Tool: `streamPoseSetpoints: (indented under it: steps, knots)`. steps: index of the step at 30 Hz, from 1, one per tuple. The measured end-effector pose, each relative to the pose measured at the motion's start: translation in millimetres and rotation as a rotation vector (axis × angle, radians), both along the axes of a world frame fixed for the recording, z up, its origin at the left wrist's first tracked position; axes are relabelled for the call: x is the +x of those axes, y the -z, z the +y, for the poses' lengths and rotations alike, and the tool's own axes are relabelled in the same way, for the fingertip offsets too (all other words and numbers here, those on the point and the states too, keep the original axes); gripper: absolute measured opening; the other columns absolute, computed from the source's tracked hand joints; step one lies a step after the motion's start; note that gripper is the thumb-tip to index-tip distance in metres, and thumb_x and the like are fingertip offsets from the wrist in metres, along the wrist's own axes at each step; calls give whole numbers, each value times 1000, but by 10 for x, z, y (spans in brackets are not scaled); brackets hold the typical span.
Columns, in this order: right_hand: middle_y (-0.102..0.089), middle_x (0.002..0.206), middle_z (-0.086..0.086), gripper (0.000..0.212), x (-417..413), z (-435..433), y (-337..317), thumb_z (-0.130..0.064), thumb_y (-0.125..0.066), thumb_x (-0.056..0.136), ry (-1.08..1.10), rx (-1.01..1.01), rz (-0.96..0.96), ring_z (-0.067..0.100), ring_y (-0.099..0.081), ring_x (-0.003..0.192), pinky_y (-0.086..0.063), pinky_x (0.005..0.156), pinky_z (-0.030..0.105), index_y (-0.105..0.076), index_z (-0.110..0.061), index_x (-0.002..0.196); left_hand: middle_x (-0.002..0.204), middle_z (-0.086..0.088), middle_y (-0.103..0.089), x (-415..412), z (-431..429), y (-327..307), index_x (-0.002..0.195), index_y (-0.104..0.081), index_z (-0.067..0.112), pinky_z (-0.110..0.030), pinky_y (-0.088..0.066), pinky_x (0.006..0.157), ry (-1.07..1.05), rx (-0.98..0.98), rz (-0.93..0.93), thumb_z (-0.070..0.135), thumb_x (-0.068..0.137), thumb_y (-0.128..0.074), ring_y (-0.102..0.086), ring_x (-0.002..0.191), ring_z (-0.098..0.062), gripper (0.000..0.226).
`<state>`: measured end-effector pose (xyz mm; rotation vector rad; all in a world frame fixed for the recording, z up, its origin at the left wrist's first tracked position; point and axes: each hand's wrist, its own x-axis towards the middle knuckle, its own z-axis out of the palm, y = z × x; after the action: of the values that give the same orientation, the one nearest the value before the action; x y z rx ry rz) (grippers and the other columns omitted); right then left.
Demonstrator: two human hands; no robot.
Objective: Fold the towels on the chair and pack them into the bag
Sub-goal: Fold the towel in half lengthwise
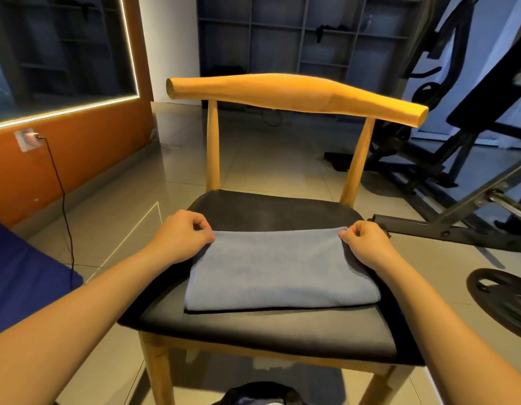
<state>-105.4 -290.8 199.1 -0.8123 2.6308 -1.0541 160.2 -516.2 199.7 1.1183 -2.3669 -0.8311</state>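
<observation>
Though plush (blue), rectangular towel [279, 267].

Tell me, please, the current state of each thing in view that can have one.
Wooden chair: upright.
Blue towel: folded, lying flat on the chair's seat.
Left hand: pinches the towel's far left corner.
Right hand: pinches the towel's far right corner.
Black cable: plugged into the wall socket.
Weight plate: lying flat.

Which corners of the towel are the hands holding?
The towel's far corners, by the chair back: left hand pinches one, right hand the other. Near corners lie free.
</observation>
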Motion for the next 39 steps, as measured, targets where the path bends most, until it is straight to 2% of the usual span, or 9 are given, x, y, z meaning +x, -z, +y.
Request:
streamPoseSetpoints:
  steps: [5,11,16,20,26,30,33,35,39]
  knots:
    - [-55,69,10,36,-114,-108,86,-30,-54,104,55,82,55,22,-52,65,-39,57,32,-55,-11,74,86,4,-69,-101,-81,130,84,-70,22,-32,-52,70,-30,-55,8,29,95,-68,-63,82,-14,13]
    - [-50,62,10,44,-157,-184,92,-29,-55,104,120,135,25,24,-48,60,-36,56,32,-51,-9,66,79,9,-64,-192,-62,168,85,-62,25,-32,-47,66,1,-230,-38,30,95,-66,-59,76,-13,12]
    - [-44,56,9,41,-125,-119,48,-27,-65,95,43,111,-51,23,-44,56,-35,56,31,-52,-9,60,93,8,-69,-188,-151,9,93,-70,26,-39,-57,83,85,-46,-141,30,86,-75,-65,90,-16,10]
    - [-55,71,15,19,-133,-65,-23,-17,-68,90,4,91,-137,26,-52,67,-39,63,33,-66,-6,75,83,-2,-72,-177,-139,-49,83,-73,16,-38,-55,78,79,83,-152,21,81,-77,-67,83,-20,7]
    - [-55,78,15,20,-163,-97,4,-21,-68,94,-8,138,-113,25,-52,71,-40,65,35,-63,-9,79,77,-8,-67,-197,-33,-191,80,-60,6,-30,-44,61,109,75,28,13,83,-71,-59,72,-19,13]
    - [-55,77,16,26,-159,-109,29,-25,-67,96,-15,160,-86,24,-52,70,-39,63,34,-61,-8,76,95,-11,-65,-153,-71,-336,90,-61,14,-32,-49,70,174,345,135,9,90,-72,-61,86,-22,12]
    - [-53,76,15,28,-159,-113,48,-26,-66,97,-20,164,-64,23,-51,68,-39,62,34,-59,-9,76,98,-5,-69,-130,-132,-388,95,-66,15,-29,-48,70,222,411,192,18,94,-71,-64,90,-18,5]
    - [-52,75,15,29,-166,-103,53,-25,-65,98,-17,149,-58,22,-50,66,-39,61,33,-57,-10,74,93,-2,-72,-147,-194,-319,94,-70,15,-31,-49,71,171,321,194,23,96,-69,-66,90,-18,9]
    - [-51,67,12,35,-158,-112,73,-30,-64,98,21,114,-22,22,-50,63,-39,59,33,-58,-11,70,108,-2,-72,-176,-267,-40,110,-65,22,-37,-50,79,-53,-323,-117,24,98,-63,-65,100,-26,12]
